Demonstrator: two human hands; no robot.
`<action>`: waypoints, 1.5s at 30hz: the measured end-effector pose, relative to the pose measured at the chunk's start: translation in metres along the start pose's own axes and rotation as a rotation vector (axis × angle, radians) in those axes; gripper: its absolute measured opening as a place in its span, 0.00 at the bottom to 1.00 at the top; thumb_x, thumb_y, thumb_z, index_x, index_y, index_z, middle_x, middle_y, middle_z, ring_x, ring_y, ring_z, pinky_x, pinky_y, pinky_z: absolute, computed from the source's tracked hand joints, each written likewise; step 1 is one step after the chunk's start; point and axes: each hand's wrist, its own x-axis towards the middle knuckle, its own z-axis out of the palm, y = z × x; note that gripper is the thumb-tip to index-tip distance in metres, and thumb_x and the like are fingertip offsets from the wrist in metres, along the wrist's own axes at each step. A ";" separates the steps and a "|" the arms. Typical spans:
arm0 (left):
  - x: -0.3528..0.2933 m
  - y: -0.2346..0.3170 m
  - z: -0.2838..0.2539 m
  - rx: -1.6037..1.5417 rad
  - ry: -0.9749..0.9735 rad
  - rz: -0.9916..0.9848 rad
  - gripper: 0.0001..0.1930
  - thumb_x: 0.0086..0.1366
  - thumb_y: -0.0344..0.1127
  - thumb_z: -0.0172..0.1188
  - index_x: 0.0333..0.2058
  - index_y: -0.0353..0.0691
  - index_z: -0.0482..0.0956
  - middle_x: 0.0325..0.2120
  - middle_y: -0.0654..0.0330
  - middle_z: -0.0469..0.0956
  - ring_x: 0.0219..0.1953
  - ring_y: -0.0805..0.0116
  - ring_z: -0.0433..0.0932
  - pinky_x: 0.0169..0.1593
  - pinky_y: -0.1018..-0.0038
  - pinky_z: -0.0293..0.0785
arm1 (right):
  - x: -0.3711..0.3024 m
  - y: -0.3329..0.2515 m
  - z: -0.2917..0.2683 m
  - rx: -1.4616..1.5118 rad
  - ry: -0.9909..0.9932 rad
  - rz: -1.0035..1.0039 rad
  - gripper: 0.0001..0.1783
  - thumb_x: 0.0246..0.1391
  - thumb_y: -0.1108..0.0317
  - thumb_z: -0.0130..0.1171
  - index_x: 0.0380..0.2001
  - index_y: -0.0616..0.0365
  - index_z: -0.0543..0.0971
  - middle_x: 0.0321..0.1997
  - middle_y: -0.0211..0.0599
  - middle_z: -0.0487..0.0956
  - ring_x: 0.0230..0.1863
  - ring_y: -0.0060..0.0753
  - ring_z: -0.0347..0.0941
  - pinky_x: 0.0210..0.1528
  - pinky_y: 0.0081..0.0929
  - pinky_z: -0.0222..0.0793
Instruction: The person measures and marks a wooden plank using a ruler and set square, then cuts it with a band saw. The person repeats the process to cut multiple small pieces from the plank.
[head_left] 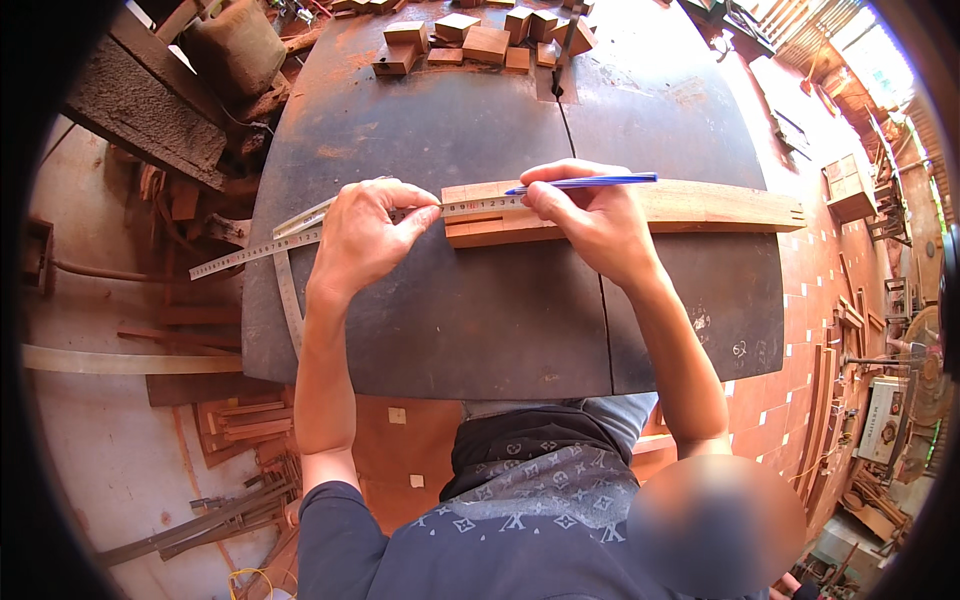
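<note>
A thin metal ruler (pixel 255 251) runs slantwise from the left of the dark table onto a reddish-brown wooden bar (pixel 700 208). My left hand (pixel 362 238) pinches the ruler between thumb and fingers, just left of the bar's end. A blue pen (pixel 625 180) lies in my right hand (pixel 605 220), its tip pointing left over the bar. The thumb of that hand is at the ruler's right end, on the wood. Slots are cut in both ends of the bar. A pale metal square (pixel 288 290) is partly hidden beneath my left hand and the ruler.
The dark table (pixel 430 330) has a long slit (pixel 590 240) running front to back. Several wooden blocks (pixel 486 44) are gathered at its far edge. A thick dusty beam (pixel 150 100) stands at the far left. Wooden strips (pixel 250 420) lie low on the left.
</note>
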 end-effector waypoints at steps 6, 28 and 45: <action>0.000 -0.001 0.001 -0.015 0.017 0.010 0.07 0.66 0.30 0.74 0.40 0.34 0.92 0.27 0.60 0.85 0.28 0.74 0.76 0.35 0.72 0.73 | 0.012 0.011 0.014 0.025 0.014 0.011 0.13 0.65 0.64 0.66 0.41 0.64 0.90 0.30 0.35 0.88 0.33 0.21 0.82 0.39 0.26 0.78; -0.002 0.003 0.000 0.041 0.039 0.033 0.08 0.65 0.32 0.73 0.41 0.37 0.93 0.28 0.56 0.87 0.28 0.68 0.81 0.35 0.69 0.75 | 0.011 -0.004 0.031 -0.185 -0.037 0.058 0.13 0.67 0.64 0.65 0.41 0.65 0.90 0.30 0.36 0.88 0.32 0.21 0.81 0.37 0.25 0.77; -0.002 0.003 0.001 0.022 0.034 0.008 0.09 0.65 0.32 0.73 0.41 0.36 0.93 0.29 0.55 0.88 0.28 0.69 0.82 0.36 0.70 0.77 | 0.010 0.005 0.034 -0.150 -0.005 -0.002 0.14 0.64 0.64 0.66 0.39 0.67 0.90 0.23 0.41 0.85 0.26 0.27 0.80 0.32 0.31 0.76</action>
